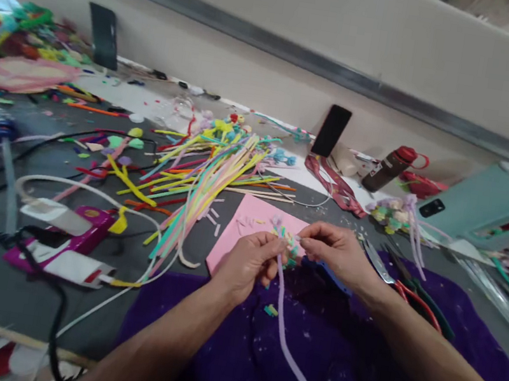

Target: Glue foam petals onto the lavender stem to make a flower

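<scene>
A lavender pipe cleaner [281, 317] is gripped near its top by my left hand [250, 261], and its long tail curves down over the purple cloth [185, 321]. Small lavender, yellow and teal bits [292, 254] cluster around its upper end. My right hand [339, 252] is closed in a pinch just right of that cluster; whatever lies between its fingertips is too small to make out. Under and behind both hands lies a pink sheet [224, 244] with short cut pieces on it. Two teal and yellow snippets [271, 310] rest on the cloth below my left hand.
Loose pipe cleaners [219, 172] spread across the table beyond my left hand. Red-handled cutters [415, 300] lie by my right forearm. Magenta glue guns [88, 229] and cords occupy the left. Farther back stand a phone [331, 130], a brown bottle [388, 170] and a pale green box [494, 203].
</scene>
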Demonstrator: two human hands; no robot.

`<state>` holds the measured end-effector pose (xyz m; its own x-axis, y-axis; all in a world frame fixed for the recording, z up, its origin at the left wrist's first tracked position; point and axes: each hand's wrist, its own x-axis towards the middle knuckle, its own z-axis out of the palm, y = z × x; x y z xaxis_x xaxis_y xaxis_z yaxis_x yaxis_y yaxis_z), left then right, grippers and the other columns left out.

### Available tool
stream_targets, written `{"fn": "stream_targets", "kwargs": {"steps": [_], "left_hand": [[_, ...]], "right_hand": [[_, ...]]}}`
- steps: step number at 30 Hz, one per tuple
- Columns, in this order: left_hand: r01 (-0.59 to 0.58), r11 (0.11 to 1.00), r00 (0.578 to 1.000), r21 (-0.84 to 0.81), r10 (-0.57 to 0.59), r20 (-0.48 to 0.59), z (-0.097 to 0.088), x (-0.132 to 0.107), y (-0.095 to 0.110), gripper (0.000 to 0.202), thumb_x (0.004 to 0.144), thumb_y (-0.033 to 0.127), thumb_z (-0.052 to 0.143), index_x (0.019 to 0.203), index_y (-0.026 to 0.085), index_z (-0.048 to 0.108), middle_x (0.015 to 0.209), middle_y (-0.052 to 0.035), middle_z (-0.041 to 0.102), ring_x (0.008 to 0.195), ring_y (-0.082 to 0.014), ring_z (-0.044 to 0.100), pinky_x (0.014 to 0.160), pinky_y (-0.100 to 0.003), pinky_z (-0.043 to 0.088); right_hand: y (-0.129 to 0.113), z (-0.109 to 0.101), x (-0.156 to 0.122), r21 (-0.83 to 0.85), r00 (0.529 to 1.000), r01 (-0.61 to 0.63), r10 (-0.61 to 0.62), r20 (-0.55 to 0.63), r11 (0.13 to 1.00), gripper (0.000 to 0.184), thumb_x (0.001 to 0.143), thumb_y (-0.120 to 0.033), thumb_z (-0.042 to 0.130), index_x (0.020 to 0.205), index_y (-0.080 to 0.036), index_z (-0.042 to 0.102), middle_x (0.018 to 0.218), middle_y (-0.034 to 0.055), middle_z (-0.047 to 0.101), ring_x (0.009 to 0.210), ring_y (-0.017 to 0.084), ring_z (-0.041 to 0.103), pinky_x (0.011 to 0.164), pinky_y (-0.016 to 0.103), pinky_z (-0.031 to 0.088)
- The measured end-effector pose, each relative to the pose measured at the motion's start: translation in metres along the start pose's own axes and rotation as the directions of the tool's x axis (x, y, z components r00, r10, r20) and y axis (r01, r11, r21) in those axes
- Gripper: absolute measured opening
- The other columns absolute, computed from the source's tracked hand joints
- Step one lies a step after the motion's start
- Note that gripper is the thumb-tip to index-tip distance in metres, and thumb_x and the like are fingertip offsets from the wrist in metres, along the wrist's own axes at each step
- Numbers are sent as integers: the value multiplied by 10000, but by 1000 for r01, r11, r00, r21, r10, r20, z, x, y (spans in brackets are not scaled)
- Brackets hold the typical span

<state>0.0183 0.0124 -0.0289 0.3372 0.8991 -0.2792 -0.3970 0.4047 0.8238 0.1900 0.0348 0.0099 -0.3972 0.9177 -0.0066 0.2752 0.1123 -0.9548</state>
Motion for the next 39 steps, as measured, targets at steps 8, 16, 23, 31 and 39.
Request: {"fn": "stream_targets", "kwargs": {"steps": [8, 16, 23, 31, 39], "left_hand": [[71, 995, 997, 73, -69, -25, 12, 1, -9, 261, 677, 332, 685, 636, 138, 515, 552, 22, 617, 276, -17, 396, 263, -126, 282], [132, 982, 991, 137, -132, -6, 10, 3, -10, 244, 686, 318, 676, 647, 133, 522, 554, 9, 625, 268, -26, 416, 258, -127, 289], [196, 974, 978, 109, -202, 49, 11, 2, -10, 215, 689, 284, 660, 627, 134, 518, 549, 21, 611, 258, -16, 393, 250, -126, 271], [216, 975, 974, 46, -219, 58, 12, 1, -8, 202, 723, 255, 623, 608, 137, 506, 444, 40, 552, 243, -17, 349, 244, -122, 250], [191, 980, 982, 52, -191, 2, 15, 0, -6, 219, 749, 262, 612, 607, 137, 502, 355, 69, 461, 235, -17, 317, 258, -125, 210]], "right_hand": [[12, -5, -14, -106, 996, 66, -59, 62, 992, 62, 781, -173, 556, 774, -142, 610, 645, -21, 552, 552, 85, 443, 507, 205, 338], [15, -6, -17, -264, 986, 154, -131, 101, 952, 84, 790, -115, 533, 765, -133, 611, 664, -12, 558, 572, 90, 472, 540, 210, 361], [16, -13, -24, -225, 969, 167, -117, 217, 960, 82, 836, -151, 524, 814, -138, 602, 714, -1, 565, 622, 98, 490, 579, 222, 373], [25, -17, -16, 187, 962, -127, 75, 262, 974, 136, 827, -264, 563, 781, -138, 585, 648, -25, 533, 514, 63, 466, 477, 179, 360], [28, -16, -14, 343, 975, -196, 144, 171, 919, 226, 836, -339, 540, 846, -127, 620, 677, -4, 564, 480, 55, 487, 428, 175, 328]]}}
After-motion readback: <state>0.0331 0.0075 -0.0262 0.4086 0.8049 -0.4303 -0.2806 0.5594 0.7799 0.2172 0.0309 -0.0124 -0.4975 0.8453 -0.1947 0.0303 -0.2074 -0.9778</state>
